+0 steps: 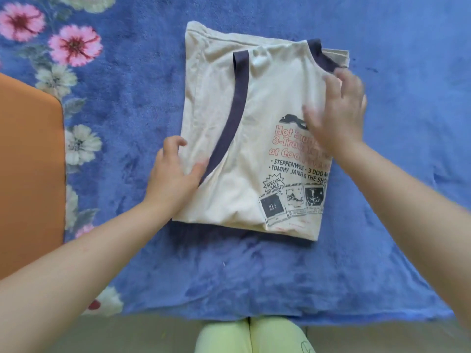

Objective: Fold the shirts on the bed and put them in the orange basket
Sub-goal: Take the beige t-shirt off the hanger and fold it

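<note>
Head view | left hand [173,174], right hand [336,110] on folded shirt [254,138]

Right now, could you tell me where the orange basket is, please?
In the head view, the orange basket sits at the left edge on the blue floral bedspread, left of the left hand.
</note>
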`<state>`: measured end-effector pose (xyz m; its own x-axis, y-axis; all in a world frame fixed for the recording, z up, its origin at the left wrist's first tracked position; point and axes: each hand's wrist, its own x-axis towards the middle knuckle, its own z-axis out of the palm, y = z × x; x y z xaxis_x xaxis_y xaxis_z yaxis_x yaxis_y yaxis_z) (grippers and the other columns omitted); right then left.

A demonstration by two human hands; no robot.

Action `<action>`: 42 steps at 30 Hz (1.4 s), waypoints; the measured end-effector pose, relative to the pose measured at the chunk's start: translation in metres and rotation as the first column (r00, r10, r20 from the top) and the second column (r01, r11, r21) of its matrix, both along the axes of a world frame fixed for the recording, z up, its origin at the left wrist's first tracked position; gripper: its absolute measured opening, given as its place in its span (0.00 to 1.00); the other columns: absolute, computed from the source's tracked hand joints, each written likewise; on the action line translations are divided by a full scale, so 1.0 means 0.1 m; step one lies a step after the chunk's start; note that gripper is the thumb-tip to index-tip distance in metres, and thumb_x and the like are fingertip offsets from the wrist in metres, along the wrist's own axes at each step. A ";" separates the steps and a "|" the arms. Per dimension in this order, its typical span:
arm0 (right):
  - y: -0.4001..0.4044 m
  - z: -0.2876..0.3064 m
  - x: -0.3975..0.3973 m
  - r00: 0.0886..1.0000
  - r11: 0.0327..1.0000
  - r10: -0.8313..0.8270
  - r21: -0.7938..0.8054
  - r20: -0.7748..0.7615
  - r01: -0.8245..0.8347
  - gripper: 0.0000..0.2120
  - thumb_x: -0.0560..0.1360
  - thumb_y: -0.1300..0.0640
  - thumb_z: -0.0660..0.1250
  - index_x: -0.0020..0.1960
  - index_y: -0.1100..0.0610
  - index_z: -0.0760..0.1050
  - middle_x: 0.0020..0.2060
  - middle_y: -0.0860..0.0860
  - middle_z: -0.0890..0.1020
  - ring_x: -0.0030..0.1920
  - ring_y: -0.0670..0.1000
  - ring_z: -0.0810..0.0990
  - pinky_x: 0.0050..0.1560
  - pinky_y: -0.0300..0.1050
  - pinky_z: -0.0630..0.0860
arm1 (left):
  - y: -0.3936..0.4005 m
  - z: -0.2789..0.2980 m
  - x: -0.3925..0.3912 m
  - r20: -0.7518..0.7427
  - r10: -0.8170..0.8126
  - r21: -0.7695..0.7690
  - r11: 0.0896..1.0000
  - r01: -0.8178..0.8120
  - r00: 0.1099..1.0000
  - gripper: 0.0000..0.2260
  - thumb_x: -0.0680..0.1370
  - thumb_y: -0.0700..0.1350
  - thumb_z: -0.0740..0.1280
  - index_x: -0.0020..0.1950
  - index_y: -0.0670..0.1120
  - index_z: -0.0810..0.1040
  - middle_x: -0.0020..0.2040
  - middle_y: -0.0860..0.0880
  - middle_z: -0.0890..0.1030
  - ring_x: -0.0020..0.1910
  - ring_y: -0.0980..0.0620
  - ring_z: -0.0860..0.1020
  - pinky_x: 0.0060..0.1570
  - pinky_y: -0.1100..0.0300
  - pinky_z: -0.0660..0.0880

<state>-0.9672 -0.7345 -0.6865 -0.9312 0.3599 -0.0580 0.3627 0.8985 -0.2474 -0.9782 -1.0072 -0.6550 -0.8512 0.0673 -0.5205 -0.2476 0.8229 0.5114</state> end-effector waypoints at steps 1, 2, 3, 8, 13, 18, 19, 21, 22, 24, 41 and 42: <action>-0.10 -0.02 0.27 0.999 1.000 -0.004 -0.015 -0.036 0.003 0.24 0.72 0.49 0.63 0.61 0.64 0.69 0.61 0.63 0.71 0.63 0.60 0.66 0.61 0.53 0.60 | 0.01 0.02 0.07 -0.003 -0.055 -0.051 0.997 0.055 0.998 0.15 0.74 0.52 0.67 0.54 0.45 0.71 0.52 0.48 0.69 0.49 0.50 0.69 0.47 0.60 0.62; -0.19 -0.03 0.54 0.998 0.999 -0.027 -0.027 -0.063 0.025 0.24 0.71 0.47 0.62 0.57 0.66 0.70 0.57 0.65 0.73 0.59 0.60 0.67 0.58 0.53 0.61 | 0.00 0.02 0.16 0.030 -0.115 -0.098 0.988 0.118 0.993 0.15 0.73 0.55 0.68 0.48 0.44 0.72 0.49 0.49 0.67 0.48 0.51 0.68 0.46 0.60 0.63; -0.27 -0.03 0.81 0.996 0.997 -0.073 -0.041 -0.058 0.070 0.24 0.71 0.46 0.61 0.53 0.67 0.70 0.53 0.66 0.74 0.56 0.61 0.68 0.56 0.52 0.61 | -0.02 0.03 0.24 0.076 -0.165 -0.135 0.975 0.174 0.983 0.15 0.72 0.56 0.69 0.43 0.45 0.73 0.48 0.49 0.67 0.48 0.50 0.68 0.46 0.59 0.64; -0.54 0.06 1.53 0.822 0.750 -0.416 -0.365 0.389 0.552 0.16 0.76 0.49 0.63 0.53 0.62 0.68 0.40 0.55 0.76 0.46 0.57 0.74 0.42 0.48 0.68 | -0.17 -0.03 0.41 0.093 -0.276 -0.161 0.944 0.288 0.957 0.13 0.77 0.50 0.63 0.36 0.46 0.67 0.44 0.45 0.69 0.47 0.44 0.71 0.42 0.56 0.63; -0.44 0.07 1.65 0.806 0.399 -0.381 -0.705 0.454 0.586 0.02 0.77 0.61 0.63 0.47 0.56 0.74 0.38 0.47 0.79 0.37 0.45 0.79 0.44 0.41 0.75 | -0.45 -0.08 0.28 0.219 -0.258 0.088 0.966 0.244 0.941 0.16 0.78 0.43 0.64 0.31 0.46 0.65 0.31 0.51 0.66 0.31 0.56 0.68 0.28 0.66 0.61; -0.44 0.05 1.71 0.834 0.489 -0.336 -0.676 0.437 0.551 0.04 0.77 0.62 0.64 0.50 0.55 0.73 0.42 0.50 0.81 0.39 0.43 0.79 0.45 0.38 0.75 | -0.59 -0.16 0.27 0.211 -0.290 0.060 0.957 0.284 0.933 0.14 0.75 0.46 0.68 0.32 0.46 0.67 0.32 0.50 0.69 0.36 0.51 0.70 0.32 0.63 0.63; -0.47 0.05 1.72 0.825 0.477 -0.350 -0.673 0.444 0.565 0.04 0.76 0.62 0.64 0.50 0.55 0.74 0.43 0.51 0.81 0.42 0.46 0.79 0.47 0.42 0.75 | -0.57 -0.18 0.32 0.177 -0.264 0.032 0.964 0.263 0.948 0.14 0.73 0.50 0.68 0.34 0.47 0.67 0.34 0.51 0.69 0.38 0.49 0.69 0.34 0.61 0.63; -0.48 0.07 1.73 0.803 0.403 -0.355 -0.697 0.479 0.593 0.05 0.75 0.63 0.66 0.51 0.56 0.74 0.43 0.50 0.80 0.42 0.47 0.78 0.47 0.42 0.75 | -0.50 -0.16 0.41 0.147 -0.125 0.038 0.992 0.121 0.981 0.20 0.65 0.61 0.67 0.45 0.47 0.69 0.42 0.50 0.73 0.43 0.49 0.71 0.43 0.59 0.67; -0.48 0.07 1.75 0.796 0.369 -0.336 -0.708 0.504 0.603 0.07 0.74 0.64 0.66 0.51 0.57 0.74 0.43 0.49 0.80 0.42 0.46 0.78 0.45 0.39 0.75 | -0.47 -0.14 0.46 0.134 -0.014 0.055 0.998 0.006 0.991 0.30 0.60 0.66 0.65 0.52 0.47 0.68 0.49 0.49 0.73 0.47 0.49 0.73 0.49 0.56 0.70; -0.46 0.10 1.79 0.775 0.288 -0.290 -0.721 0.562 0.631 0.09 0.73 0.67 0.66 0.51 0.58 0.73 0.43 0.49 0.80 0.41 0.44 0.78 0.39 0.32 0.77 | -0.42 -0.14 0.55 0.134 0.110 0.022 0.993 -0.114 0.985 0.43 0.56 0.69 0.65 0.64 0.45 0.65 0.59 0.46 0.72 0.56 0.47 0.74 0.59 0.52 0.70; -0.15 0.70 1.75 0.745 -0.260 -0.414 -0.852 0.524 0.455 0.21 0.74 0.69 0.60 0.61 0.50 0.67 0.26 0.49 0.80 0.23 0.45 0.74 0.24 0.35 0.72 | -0.14 0.49 0.38 0.747 0.151 0.359 0.727 -0.585 0.647 0.04 0.71 0.40 0.67 0.38 0.43 0.73 0.22 0.50 0.75 0.20 0.56 0.75 0.21 0.70 0.68; -0.13 0.75 1.63 0.746 -0.286 -0.453 -0.872 0.488 0.396 0.18 0.75 0.70 0.56 0.56 0.50 0.70 0.25 0.49 0.79 0.22 0.44 0.74 0.24 0.34 0.72 | -0.07 0.52 0.29 0.750 0.214 0.372 0.646 -0.667 0.626 0.06 0.75 0.40 0.63 0.38 0.43 0.73 0.22 0.50 0.75 0.20 0.56 0.74 0.21 0.70 0.67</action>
